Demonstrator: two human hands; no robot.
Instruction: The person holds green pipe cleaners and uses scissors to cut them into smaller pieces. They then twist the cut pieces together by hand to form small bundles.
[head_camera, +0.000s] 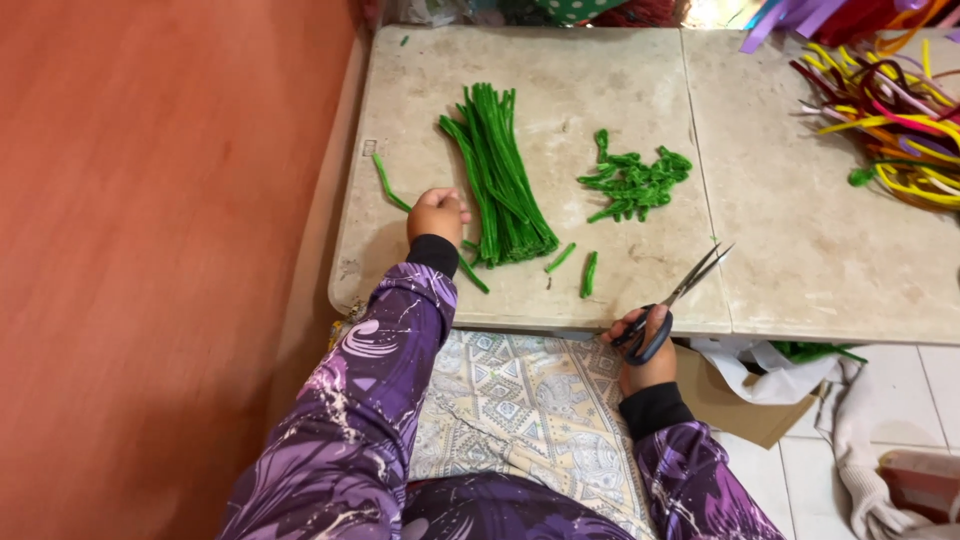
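Two hands at pale stone table (800, 250). Left hand (437, 214) fisted, fingers curled, knuckles down beside bundle of straight green fuzzy pipe cleaners (497, 180); bundle's long axis runs from far-left to near-right, near ends flush. Right hand (645, 345) grips steel scissors with dark handles (680, 295), fingers through loops; blades slightly parted, pointing up-right over table edge. Pile of short bent green pieces (635, 180) lies right of bundle. Open cardboard box (740, 400) below table holds white plastic bag (775, 370).
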